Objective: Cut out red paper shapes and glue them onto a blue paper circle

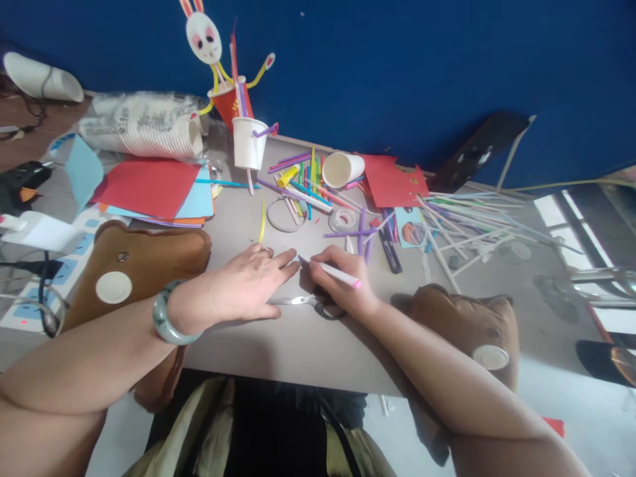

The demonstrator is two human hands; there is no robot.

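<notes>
My right hand (pixel 342 281), at the centre of the frame, is closed around a white pen (pixel 342 273) with a pink end, thumb and fingers pinching it near the tip. Its long axis slants from the pink end at lower right towards the upper left, so the tip sits just beside the fingertips of my left hand (pixel 243 285). That one lies flat, palm down and fingers extended, gripping nothing that I can see; whether a pale sheet lies beneath it I can't quite tell, as the spot is washed out. Just below the pen, scissors (pixel 299 301) lie crosswise between my hands, blades running towards my left palm, dark handles by my right. Above my fingers are a yellow strip (pixel 262 222), a roll of tape (pixel 344 220) and a tipped white cup (pixel 342 170); to the right of my knuckles, purple strips (pixel 350 233) and a dark cutter (pixel 390 250) crowd that side.
</notes>
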